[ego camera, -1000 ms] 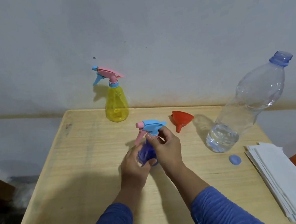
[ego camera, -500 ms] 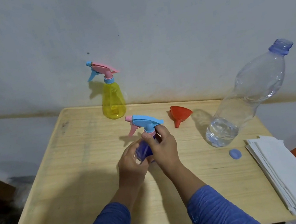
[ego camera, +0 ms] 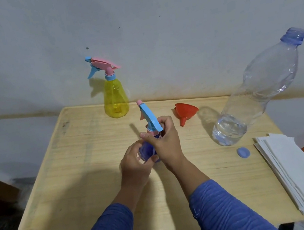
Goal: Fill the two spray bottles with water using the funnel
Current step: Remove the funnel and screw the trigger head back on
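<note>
We steady the blue spray bottle (ego camera: 147, 151) at mid-table in our left hand (ego camera: 135, 167) so our right hand (ego camera: 166, 142), gripping its collar just above, can unscrew the nozzle (ego camera: 148, 118); the funnel (ego camera: 185, 111) waits just beyond.

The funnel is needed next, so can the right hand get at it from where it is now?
Probably yes: the funnel lies bare on the table just beyond the right hand, nothing between them. But that hand grips the purple spray bottle and must let go first.

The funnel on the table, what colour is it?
The funnel is red-orange, seen in the head view.
</note>
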